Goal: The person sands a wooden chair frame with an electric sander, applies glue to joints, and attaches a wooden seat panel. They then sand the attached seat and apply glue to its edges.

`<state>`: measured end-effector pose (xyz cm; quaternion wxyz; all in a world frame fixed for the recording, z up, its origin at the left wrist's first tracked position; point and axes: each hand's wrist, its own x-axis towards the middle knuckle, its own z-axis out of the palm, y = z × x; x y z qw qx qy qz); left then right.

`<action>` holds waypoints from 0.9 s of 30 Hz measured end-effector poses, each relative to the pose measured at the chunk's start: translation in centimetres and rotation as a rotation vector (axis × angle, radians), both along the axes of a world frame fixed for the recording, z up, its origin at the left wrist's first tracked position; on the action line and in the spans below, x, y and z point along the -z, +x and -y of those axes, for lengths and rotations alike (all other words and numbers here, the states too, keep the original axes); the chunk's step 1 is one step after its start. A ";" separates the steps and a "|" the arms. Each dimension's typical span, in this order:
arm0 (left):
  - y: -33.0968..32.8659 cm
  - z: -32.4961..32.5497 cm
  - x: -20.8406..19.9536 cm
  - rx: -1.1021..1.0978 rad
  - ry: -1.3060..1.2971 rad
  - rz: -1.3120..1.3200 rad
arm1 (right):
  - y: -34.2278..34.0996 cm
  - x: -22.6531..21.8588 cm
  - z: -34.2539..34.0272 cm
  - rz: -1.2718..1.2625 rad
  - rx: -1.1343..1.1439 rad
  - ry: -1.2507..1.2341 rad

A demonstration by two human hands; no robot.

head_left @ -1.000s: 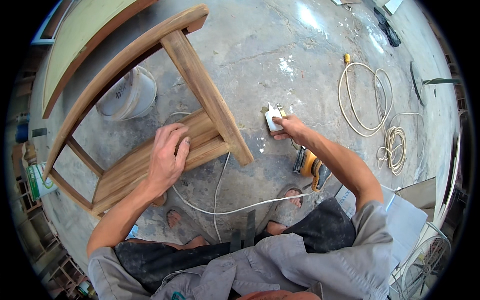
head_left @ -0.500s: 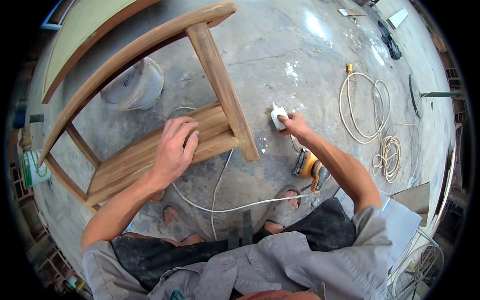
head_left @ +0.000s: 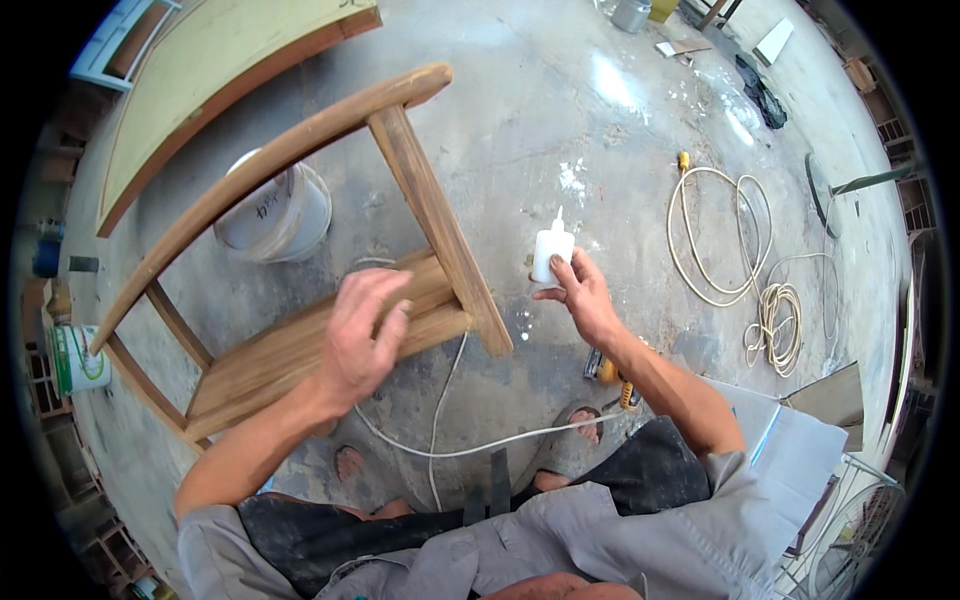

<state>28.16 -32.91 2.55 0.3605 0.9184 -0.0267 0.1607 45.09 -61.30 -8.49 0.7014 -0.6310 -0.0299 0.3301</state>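
Observation:
A small white squeeze bottle (head_left: 550, 256) with a thin pointed nozzle is upright in my right hand (head_left: 587, 295), gripped between thumb and fingers. My left hand (head_left: 365, 325) hovers over a wooden chair frame (head_left: 418, 180), its fingers loosely bent and apart with nothing in them. The frame has a long curved top rail, a broad slatted lower part and a straight post at its right end. Beneath my right forearm lies a yellow and black power sander (head_left: 607, 370), partly hidden.
A white bucket (head_left: 312, 215) stands behind the frame. A curved pale panel (head_left: 215, 65) is at the far left. Coiled white cable (head_left: 780, 325) lies on the right, and a cord (head_left: 470, 453) runs across the floor by my feet. Flat sheets (head_left: 795, 455) lie at right.
My right hand has lifted the bottle and turned it more upright. My left hand has come off the wooden frame. The whole view has shifted slightly.

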 end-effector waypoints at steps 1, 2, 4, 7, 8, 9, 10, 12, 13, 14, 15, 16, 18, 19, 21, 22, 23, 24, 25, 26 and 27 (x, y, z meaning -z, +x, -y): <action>1.0 0.8 -1.4 0.064 -0.036 0.020 | -0.8 -2.0 -0.6 0.011 -0.001 0.076; 1.9 1.9 -2.9 0.125 -0.071 0.040 | -1.6 -3.8 -1.0 0.022 -0.008 0.152; 3.7 4.5 -3.7 0.135 -0.202 0.024 | -3.2 -6.4 -1.6 0.048 -0.066 0.217; 5.5 7.6 -3.9 0.052 -0.513 -0.220 | -5.3 -9.2 -2.2 0.091 -0.165 0.251; 5.7 7.8 -4.7 0.070 -0.636 -0.389 | -5.7 -9.5 -2.3 0.107 -0.230 0.237; 5.7 7.8 -5.3 0.087 -0.762 -0.561 | -6.0 -9.7 -2.4 0.121 -0.295 0.220; 5.2 7.7 -4.0 0.144 -0.775 -0.487 | -6.2 -9.4 -2.6 0.152 -0.295 0.214; 4.5 7.1 -2.9 0.119 -0.734 -0.458 | -4.5 -6.7 -1.4 0.194 -0.378 0.137; 4.2 6.8 -2.7 0.107 -0.711 -0.443 | -3.1 -4.9 -0.5 0.217 -0.419 0.100; 3.9 6.3 -2.6 0.123 -0.799 -0.471 | -1.7 -3.0 -0.1 0.290 -0.332 -0.140; 3.8 6.1 -2.6 0.146 -0.892 -0.495 | -0.2 -0.9 0.6 0.365 -0.237 -0.385; 3.7 6.0 -2.6 0.175 -0.988 -0.519 | 0.5 2.0 2.0 0.699 -0.227 -0.602; 3.3 5.4 -3.0 0.174 -1.074 -0.594 | 0.6 6.8 4.1 1.041 -0.237 -0.889; 3.2 5.3 -3.1 0.183 -1.121 -0.629 | 0.6 7.9 4.9 1.047 -0.263 -0.977; 3.1 5.2 -3.2 0.160 -1.129 -0.634 | 0.8 9.2 5.3 1.013 -0.284 -1.066; 3.0 5.2 -3.2 0.147 -1.133 -0.640 | 1.0 9.5 5.2 0.975 -0.278 -1.068; 2.9 5.2 -3.3 0.140 -1.137 -0.642 | 1.2 9.7 5.0 0.936 -0.271 -1.069; 3.0 5.2 -3.4 0.135 -1.143 -0.645 | 1.7 10.3 4.9 0.902 -0.320 -1.069; 3.0 5.3 -3.5 0.134 -1.149 -0.647 | 2.2 11.0 4.9 0.869 -0.365 -1.072; 3.0 5.4 -3.5 0.141 -1.112 -0.635 | 2.6 11.6 5.0 0.835 -0.409 -1.074; 3.1 5.5 -3.5 0.146 -1.077 -0.621 | 2.9 11.8 5.0 0.833 -0.415 -1.084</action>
